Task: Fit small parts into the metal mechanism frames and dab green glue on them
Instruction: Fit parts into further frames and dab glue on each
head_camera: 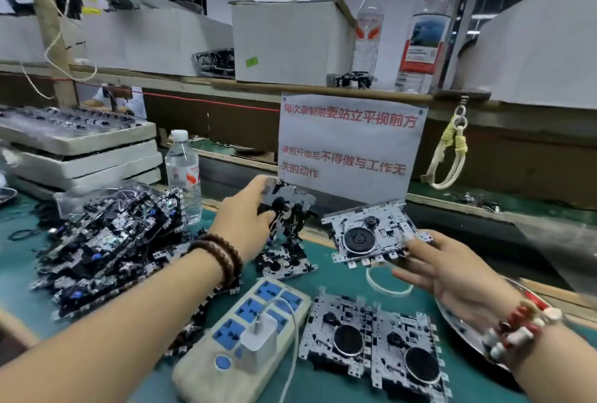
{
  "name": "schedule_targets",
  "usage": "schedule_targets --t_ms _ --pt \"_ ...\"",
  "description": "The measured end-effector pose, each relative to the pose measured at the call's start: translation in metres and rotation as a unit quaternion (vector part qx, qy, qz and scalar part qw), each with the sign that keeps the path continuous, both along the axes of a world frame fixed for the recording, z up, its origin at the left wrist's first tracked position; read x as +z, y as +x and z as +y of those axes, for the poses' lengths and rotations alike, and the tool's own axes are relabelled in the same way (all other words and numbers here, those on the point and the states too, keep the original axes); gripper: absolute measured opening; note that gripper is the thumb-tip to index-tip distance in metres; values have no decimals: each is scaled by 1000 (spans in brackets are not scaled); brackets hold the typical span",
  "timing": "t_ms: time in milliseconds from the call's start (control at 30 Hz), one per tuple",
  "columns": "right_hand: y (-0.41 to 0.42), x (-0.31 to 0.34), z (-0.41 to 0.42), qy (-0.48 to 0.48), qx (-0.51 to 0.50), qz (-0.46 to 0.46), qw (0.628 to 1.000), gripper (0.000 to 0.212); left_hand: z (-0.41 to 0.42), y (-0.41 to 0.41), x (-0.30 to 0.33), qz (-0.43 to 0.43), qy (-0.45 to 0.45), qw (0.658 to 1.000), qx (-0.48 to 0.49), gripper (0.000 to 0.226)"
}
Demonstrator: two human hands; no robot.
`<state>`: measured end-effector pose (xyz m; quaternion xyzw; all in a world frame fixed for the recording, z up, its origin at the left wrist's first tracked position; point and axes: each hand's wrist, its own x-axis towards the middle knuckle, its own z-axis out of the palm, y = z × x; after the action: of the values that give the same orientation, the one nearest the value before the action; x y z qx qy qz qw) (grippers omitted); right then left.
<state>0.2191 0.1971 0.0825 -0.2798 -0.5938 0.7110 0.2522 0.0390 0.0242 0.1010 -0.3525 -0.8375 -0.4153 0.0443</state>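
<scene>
The mechanism frame (376, 233) lies flat, long axis crosswise, your right hand (449, 268) pinching its near-right edge. Your left hand (245, 218) grips another frame (289, 205), upright, just left.

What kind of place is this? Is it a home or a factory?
Most likely a factory assembly bench, not a home. A big pile of frames lies on the green mat, each hand holds another frame, and a printed notice with work rules hangs from the shelf.
</scene>
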Motion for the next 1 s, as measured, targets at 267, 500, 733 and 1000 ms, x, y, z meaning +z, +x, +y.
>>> schedule_targets --t_ms 267,500,733,1000 --pt "114 -24 -28 -19 100 -100 990 29 -42 84 -20 205 -3 962 -181 47" --pt "138 -63 -39 -26 163 -211 963 10 -68 134 -66 357 -35 897 -259 103" --pt "113 -79 -47 68 128 -274 951 32 -79 139 -92 398 -88 856 -316 45" --pt "102 -85 -53 182 114 -316 924 21 -93 132 -120 432 -138 838 -304 63"
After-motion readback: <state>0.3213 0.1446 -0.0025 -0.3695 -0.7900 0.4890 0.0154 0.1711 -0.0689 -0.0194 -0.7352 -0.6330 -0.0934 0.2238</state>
